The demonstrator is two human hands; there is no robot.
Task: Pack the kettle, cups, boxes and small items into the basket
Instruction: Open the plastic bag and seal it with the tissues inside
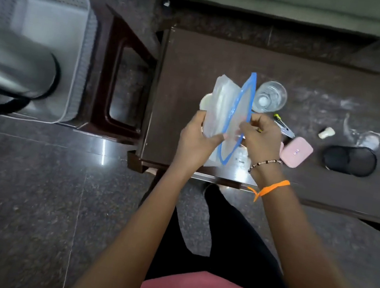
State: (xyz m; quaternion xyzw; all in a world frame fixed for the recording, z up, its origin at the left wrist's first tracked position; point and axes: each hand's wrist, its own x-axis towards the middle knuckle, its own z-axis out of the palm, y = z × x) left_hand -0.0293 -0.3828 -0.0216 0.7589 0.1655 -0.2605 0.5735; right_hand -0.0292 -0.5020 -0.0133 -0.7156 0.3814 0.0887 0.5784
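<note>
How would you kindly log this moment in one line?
both hands hold blue-edged clear bag | basket left | glass on table

Table; glass, pink case.

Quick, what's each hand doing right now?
Left hand: closed on the clear bag.
Right hand: pinching the same bag at its blue edge.

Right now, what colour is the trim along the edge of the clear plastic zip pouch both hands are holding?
Blue, on the clear plastic zip pouch; the head view shows it plainly.
</note>
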